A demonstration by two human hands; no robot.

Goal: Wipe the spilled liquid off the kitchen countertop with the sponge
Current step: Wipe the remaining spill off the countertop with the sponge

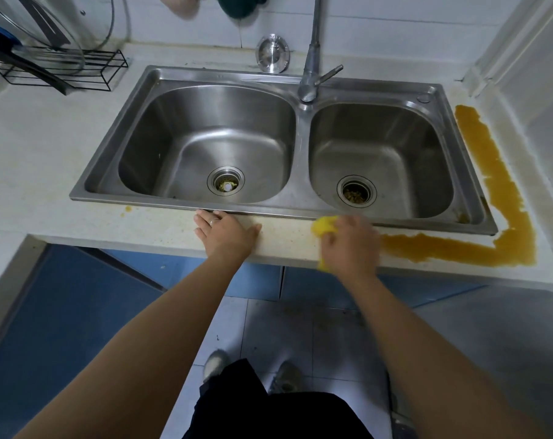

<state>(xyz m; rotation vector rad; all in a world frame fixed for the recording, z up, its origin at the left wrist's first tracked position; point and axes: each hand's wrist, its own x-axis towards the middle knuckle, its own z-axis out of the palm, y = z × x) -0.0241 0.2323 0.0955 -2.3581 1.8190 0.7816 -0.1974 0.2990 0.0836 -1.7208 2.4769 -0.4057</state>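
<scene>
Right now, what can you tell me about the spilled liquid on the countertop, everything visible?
The spilled liquid is an amber-brown, translucent band forming an L on the pale countertop. One arm runs along the sink's right edge from near the back wall; the other runs left along the front strip, ending at the right hand, which grips the yellow sponge. Its edges look ragged. A few small drops lie apart, at the sink's front left corner.

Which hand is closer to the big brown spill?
The right hand, gripping the yellow sponge, sits at the brown spill's near end. The left hand rests flat on the countertop edge, farther away.
</scene>
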